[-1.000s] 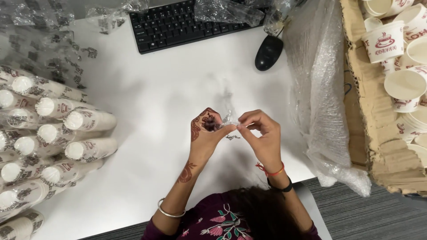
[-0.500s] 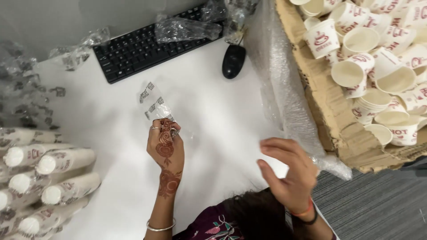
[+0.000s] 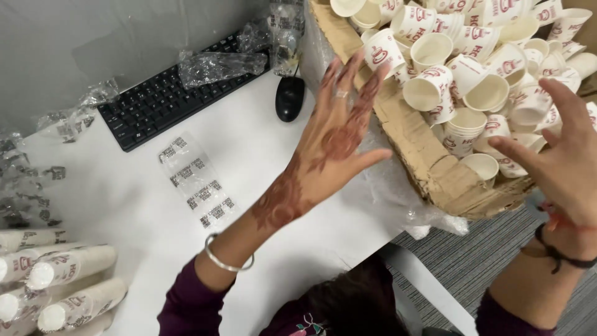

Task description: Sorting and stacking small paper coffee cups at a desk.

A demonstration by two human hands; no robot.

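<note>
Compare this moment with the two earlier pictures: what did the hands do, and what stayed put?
Both hands let go of the clear plastic sleeve, which now lies flat on the white table. The left hand and right hand have moved right, empty and open, toward the cardboard box of loose paper cups. The keyboard, mouse and sleeved cup stacks stayed put.
</note>
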